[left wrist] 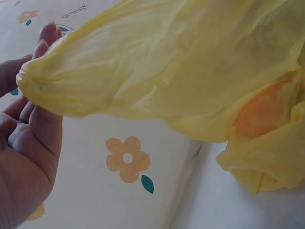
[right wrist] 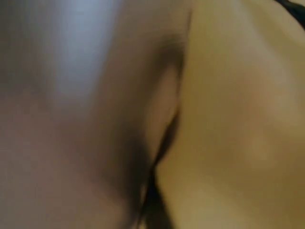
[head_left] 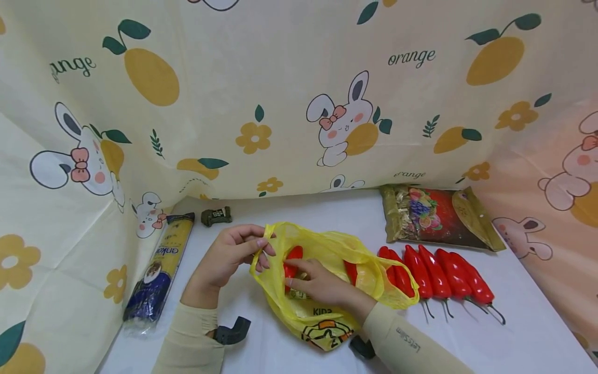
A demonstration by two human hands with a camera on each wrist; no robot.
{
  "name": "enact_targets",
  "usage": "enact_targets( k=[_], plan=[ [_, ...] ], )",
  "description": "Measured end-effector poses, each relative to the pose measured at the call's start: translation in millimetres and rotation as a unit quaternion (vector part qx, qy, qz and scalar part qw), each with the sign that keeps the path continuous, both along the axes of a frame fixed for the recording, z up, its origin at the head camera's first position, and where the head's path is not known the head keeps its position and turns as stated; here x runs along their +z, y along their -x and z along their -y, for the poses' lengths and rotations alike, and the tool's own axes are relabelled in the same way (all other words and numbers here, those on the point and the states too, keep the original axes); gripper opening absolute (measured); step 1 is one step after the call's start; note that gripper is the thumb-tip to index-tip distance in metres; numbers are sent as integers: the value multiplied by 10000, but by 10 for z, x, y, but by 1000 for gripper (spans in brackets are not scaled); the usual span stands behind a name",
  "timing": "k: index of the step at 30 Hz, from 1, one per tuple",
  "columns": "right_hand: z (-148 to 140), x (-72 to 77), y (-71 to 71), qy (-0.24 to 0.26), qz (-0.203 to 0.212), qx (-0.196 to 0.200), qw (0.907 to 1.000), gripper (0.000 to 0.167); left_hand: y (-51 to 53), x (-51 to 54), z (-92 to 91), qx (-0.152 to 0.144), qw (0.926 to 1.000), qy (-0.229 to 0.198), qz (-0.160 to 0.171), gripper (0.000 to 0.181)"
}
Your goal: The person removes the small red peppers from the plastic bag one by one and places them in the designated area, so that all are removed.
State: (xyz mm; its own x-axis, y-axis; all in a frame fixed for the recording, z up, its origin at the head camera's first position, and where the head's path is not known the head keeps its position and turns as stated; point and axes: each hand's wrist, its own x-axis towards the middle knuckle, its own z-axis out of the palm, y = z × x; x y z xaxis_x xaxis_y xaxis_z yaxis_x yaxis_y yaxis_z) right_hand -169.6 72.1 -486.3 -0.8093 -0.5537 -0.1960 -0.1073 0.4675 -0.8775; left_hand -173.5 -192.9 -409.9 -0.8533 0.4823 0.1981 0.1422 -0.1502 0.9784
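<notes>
A yellow plastic bag lies at the middle of the table, its mouth held up. My left hand pinches the bag's left rim between thumb and fingers; in the left wrist view, the left hand has the gathered yellow plastic at its fingertips. My right hand reaches into the bag, its fingers extended over a red chili pepper. Another red piece shows inside, and a gold packet is partly hidden below the fingers. The right wrist view is blurred, with yellow plastic filling its right side.
Several red chili peppers lie in a row right of the bag, the leftmost partly behind its plastic. A gold-and-red packet lies at the back right. A long blue-and-yellow packet lies left; a small dark packet is behind my left hand.
</notes>
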Motion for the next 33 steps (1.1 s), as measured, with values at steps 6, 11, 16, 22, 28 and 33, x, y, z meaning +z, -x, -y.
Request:
enact_targets(
  k=[6,11,16,22,28,33],
  plan=[
    [34,-12,22,100,-396,-202,9990,25,-12,15,4,67,10000,9,36,27],
    [28,-27,35,-43,-640,-265,9976,24,-8,15,-1,43,10000,6,48,26],
    [22,-4,35,-183,-676,-358,9969,23,-10,9,-1,57,10000,-1,34,25],
    [-24,42,21,-191,-350,-643,9971,15,-2,4,-7,-4,10000,-46,-22,25],
    [-73,118,13,54,-76,-899,9959,16,0,11,0,11,10000,15,-3,28],
    [-138,267,-26,269,113,-907,9954,17,-5,8,8,46,10000,50,14,30]
  ],
)
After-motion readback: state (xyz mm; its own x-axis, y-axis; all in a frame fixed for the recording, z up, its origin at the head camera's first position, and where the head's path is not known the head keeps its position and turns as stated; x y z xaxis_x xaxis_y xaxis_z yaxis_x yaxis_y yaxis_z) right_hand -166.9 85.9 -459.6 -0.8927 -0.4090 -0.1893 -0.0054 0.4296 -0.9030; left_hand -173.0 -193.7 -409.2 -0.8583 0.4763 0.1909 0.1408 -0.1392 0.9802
